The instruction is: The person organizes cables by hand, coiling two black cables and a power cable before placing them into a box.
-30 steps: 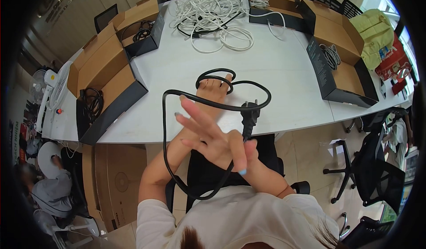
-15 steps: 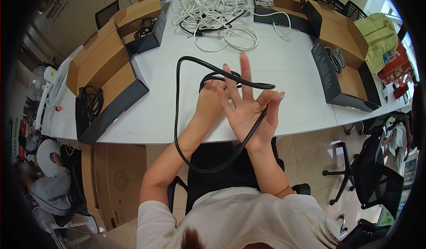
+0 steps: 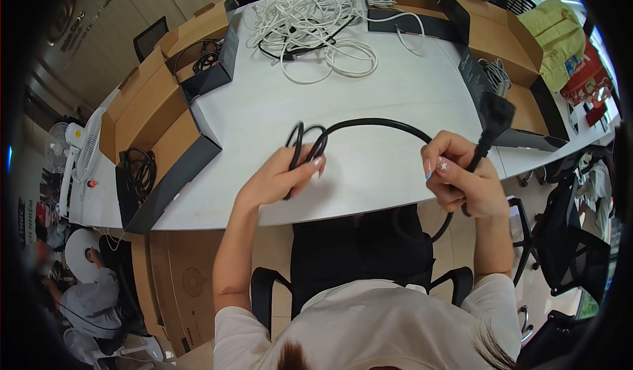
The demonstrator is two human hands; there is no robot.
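Note:
A black power cord (image 3: 379,122) arches between my two hands above the near edge of the white table (image 3: 382,172). My left hand (image 3: 280,175) is closed around several small loops of it. My right hand (image 3: 465,175) grips the cord farther along, fingers curled in. From the right hand the cord's plug (image 3: 496,114) sticks up, slightly blurred, its prongs pointing upward. A slack bend of the cord hangs below the right hand, past the table edge.
A tangle of white cables (image 3: 303,27) with some black ones lies at the far middle. Open boxes hold cords: a near-left box (image 3: 168,166), a far-left box (image 3: 214,73), a far-right box (image 3: 422,24) and a right box (image 3: 521,116). Someone in grey (image 3: 92,301) sits at lower left.
My hands have moved apart, the right one going right and closing on the cord from a spread-finger pose. The large loop has opened out, and the plug now shows above the right hand.

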